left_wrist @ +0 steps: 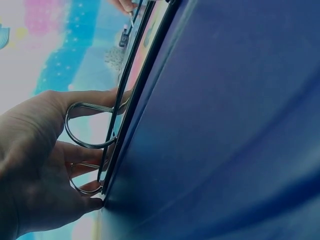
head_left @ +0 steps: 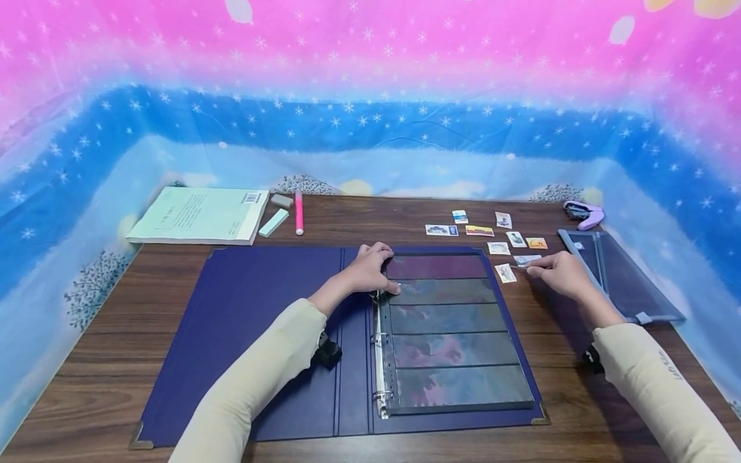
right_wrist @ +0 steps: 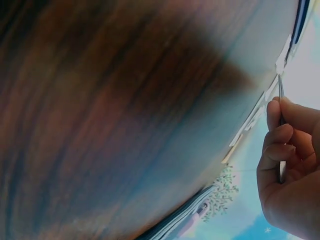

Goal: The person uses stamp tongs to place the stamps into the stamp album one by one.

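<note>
A dark blue ring binder (head_left: 272, 334) lies spread on the table, its right side bearing a black stock page (head_left: 446, 315) with several clear strips. My left hand (head_left: 367, 267) rests at the page's top left corner, fingers extended beside the metal rings (left_wrist: 70, 122). Over the table to the right, my right hand (head_left: 560, 273) pinches a pair of metal tweezers (right_wrist: 281, 90), curled fingers lying along the shaft. The tweezer tips point at a small stamp (head_left: 527, 260) and overlap its lower edge in the head view. Another stamp (head_left: 505, 273) lies just left of them.
More loose stamps (head_left: 479, 231) lie behind. A dark mesh zip pouch (head_left: 628, 276) is at the right, with a purple stapler (head_left: 585, 215) beyond it. A pale green book (head_left: 199, 215), an eraser (head_left: 274, 222), a grey block (head_left: 282, 200) and a pink marker (head_left: 299, 213) sit back left.
</note>
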The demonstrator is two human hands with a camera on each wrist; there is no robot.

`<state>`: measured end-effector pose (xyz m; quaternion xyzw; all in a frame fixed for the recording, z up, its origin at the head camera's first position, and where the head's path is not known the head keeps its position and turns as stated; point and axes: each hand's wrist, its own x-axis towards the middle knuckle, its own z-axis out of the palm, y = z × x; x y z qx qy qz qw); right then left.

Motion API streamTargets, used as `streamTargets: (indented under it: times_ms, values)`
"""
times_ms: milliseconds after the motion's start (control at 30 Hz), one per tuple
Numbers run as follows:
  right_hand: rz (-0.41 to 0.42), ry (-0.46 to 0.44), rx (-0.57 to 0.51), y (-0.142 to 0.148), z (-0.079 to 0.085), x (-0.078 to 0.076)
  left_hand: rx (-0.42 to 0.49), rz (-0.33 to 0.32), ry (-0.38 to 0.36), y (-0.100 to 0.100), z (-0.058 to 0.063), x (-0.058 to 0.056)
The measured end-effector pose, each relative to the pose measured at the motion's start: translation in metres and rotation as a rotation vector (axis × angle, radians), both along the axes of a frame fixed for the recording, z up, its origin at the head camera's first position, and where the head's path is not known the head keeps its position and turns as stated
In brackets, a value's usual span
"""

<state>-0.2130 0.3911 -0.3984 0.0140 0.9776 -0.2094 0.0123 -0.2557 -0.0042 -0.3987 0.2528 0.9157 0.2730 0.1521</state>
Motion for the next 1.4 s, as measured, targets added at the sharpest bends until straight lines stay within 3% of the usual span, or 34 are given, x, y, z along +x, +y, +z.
streamTargets:
  times_ms: [400,567,733,1200,1400]
  values:
    - [0.005,0.119,-0.075,-0.019,0.021,0.002,-0.095,-0.016,0.125,0.0,-0.005,-0.001]
    - [0.037,0.18,-0.094,-0.037,0.03,-0.003,-0.093,-0.011,0.198,0.003,-0.009,-0.004]
    - [0.053,0.233,-0.131,-0.057,0.029,-0.014,-0.089,-0.002,0.256,0.005,-0.013,-0.004]
    - [0.018,0.14,-0.327,-0.119,0.025,-0.043,-0.114,-0.013,0.285,0.014,-0.014,-0.003]
    - [0.0,0.138,-0.353,-0.135,0.019,-0.048,-0.112,-0.009,0.277,0.014,-0.016,-0.004]
